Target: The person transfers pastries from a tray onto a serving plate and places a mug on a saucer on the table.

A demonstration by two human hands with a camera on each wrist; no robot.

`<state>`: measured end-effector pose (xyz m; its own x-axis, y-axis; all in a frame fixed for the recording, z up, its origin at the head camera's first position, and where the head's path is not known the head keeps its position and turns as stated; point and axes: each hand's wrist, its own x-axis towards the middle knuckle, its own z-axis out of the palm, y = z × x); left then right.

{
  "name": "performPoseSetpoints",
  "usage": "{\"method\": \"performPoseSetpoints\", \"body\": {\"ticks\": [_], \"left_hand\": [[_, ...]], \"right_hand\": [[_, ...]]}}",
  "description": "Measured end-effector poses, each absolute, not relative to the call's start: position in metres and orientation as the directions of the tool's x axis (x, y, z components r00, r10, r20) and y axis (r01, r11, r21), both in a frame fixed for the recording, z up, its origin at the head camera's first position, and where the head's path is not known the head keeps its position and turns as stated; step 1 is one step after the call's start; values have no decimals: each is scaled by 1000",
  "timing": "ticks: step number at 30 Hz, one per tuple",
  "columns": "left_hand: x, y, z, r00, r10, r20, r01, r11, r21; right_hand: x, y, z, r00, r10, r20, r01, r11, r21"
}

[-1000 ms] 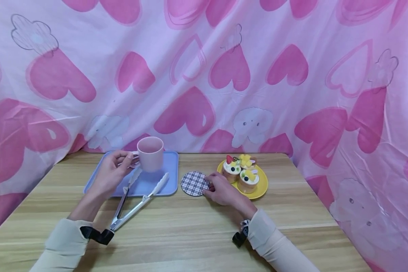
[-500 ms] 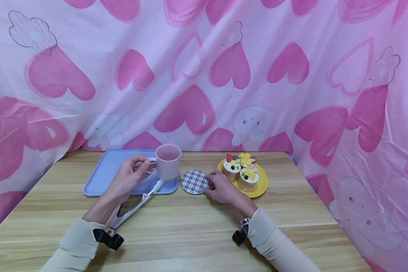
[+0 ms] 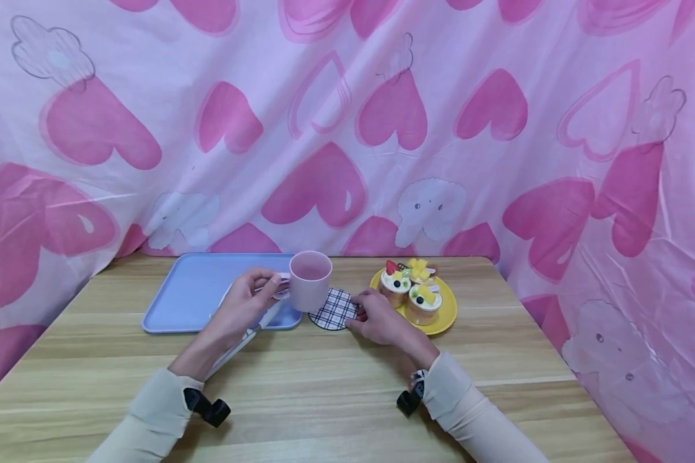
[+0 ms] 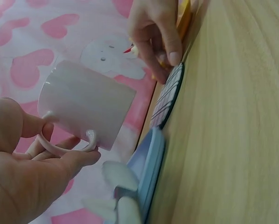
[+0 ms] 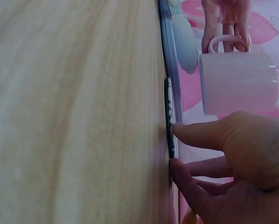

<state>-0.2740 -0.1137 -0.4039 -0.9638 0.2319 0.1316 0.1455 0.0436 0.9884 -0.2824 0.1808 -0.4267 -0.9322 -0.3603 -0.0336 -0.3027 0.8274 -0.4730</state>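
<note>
A pink mug [image 3: 309, 286] hangs upright above the table, partly over the plaid round coaster [image 3: 337, 314]. My left hand [image 3: 240, 307] grips it by the handle; the left wrist view shows fingers and thumb around that handle [image 4: 60, 150]. Flat on the wood lies the coaster, its right edge between the thumb and fingers of my right hand [image 3: 381, 318]. In the right wrist view the thumb [image 5: 200, 133] touches the coaster's top, and another fingertip meets its rim. Part of the coaster is hidden behind the mug in the head view.
At the left lies a blue tray [image 3: 197, 289]. Metal tongs [image 3: 231, 352] with pale tips lean across its front edge, mostly behind my left hand. A yellow plate [image 3: 448, 315] with 3 fruit-topped dessert cups [image 3: 423, 313] stands right of the coaster. A heart-patterned curtain [image 3: 324, 128] hangs behind.
My left hand has carried the mug rightward from above the blue tray to above the coaster's left part. My right hand has stayed at the coaster's edge.
</note>
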Motion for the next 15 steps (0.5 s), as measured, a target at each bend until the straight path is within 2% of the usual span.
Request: {"method": "performPoseSetpoints", "body": {"ticks": [7, 15], "left_hand": [[-279, -94, -409, -959, 248, 137, 137, -20, 990], [-286, -80, -416, -956, 270, 111, 109, -24, 994]], "right_hand": [[-282, 181, -424, -928, -372, -28, -312, 816, -488], [-283, 181, -426, -929, -370, -23, -316, 821, -475]]}}
